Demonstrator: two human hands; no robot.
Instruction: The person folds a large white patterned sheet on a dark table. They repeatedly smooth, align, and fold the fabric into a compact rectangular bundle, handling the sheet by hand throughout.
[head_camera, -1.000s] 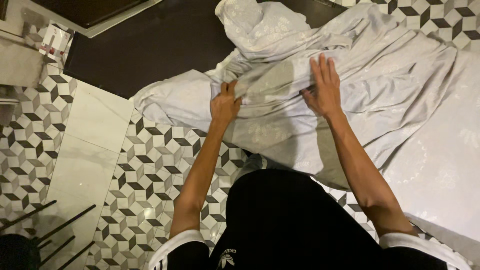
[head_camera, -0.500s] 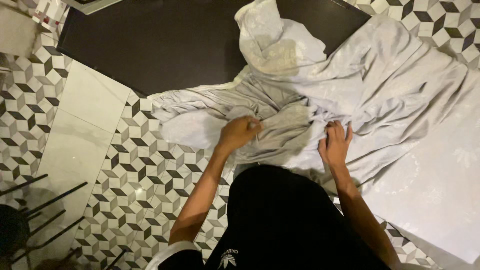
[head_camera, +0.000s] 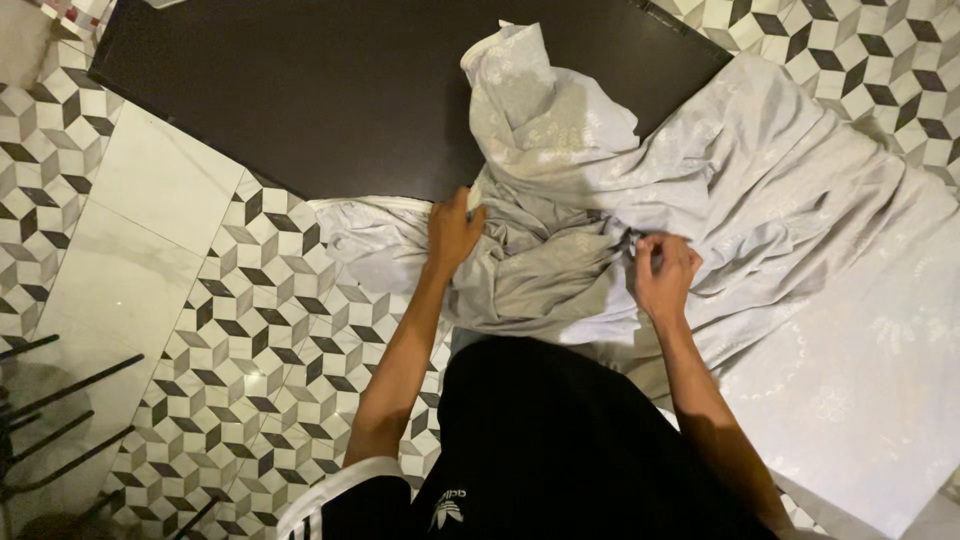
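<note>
Sheet (head_camera: 760, 200) bunched tighter, fingertips buried in folds — L hand (head_camera: 452, 232), R hand (head_camera: 662, 272)

A tiled floor (head_camera: 280, 350) with a cube pattern in grey, black and white carries a dark mat (head_camera: 320, 90) and a crumpled pale grey sheet (head_camera: 780, 250), which partly overlaps the mat

Cube-patterned tile floor (head_camera: 290, 340); dark mat (head_camera: 300, 90), possibly a rug.
</note>
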